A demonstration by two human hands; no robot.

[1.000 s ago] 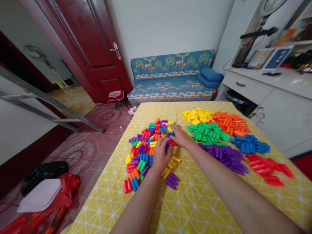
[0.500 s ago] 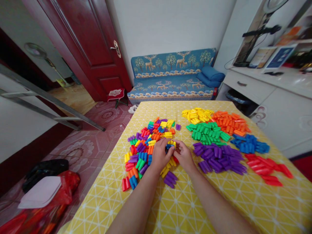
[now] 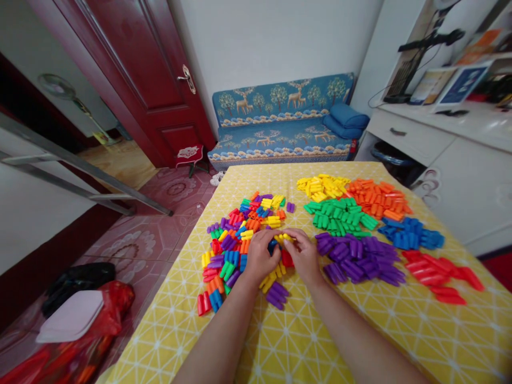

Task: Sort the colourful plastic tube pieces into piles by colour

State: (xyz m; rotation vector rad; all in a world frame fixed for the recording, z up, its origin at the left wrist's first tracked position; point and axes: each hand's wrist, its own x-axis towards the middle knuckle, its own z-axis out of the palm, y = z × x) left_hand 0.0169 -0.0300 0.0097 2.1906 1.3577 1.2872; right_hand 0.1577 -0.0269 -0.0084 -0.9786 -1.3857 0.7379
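My left hand [image 3: 261, 257] is closed around a blue bullet-shaped plastic block [image 3: 272, 246], partly hidden by the fingers. Against it, my right hand [image 3: 303, 255] pinches a yellow bullet-shaped block [image 3: 284, 237] between thumb and fingers. Whether the two blocks touch is hard to tell. Both hands are above the right edge of a mixed-colour pile [image 3: 230, 242] of such blocks. Just below the hands, a red block [image 3: 287, 259] shows between them, and a purple block [image 3: 277, 295] lies nearer to me.
Sorted blocks lie to the right on the yellow tablecloth [image 3: 288, 341]: yellow [image 3: 322, 186], orange [image 3: 378, 198], green [image 3: 340, 216], purple [image 3: 360, 257], blue [image 3: 411, 233] and red [image 3: 440, 271] heaps. A blue sofa [image 3: 280, 130] stands beyond, a white cabinet [image 3: 472, 160] at right.
My right hand has come closer to the left, and the yellow block now shows plainly between its fingertips. The blue block stays in my left hand. The view has shifted slightly.
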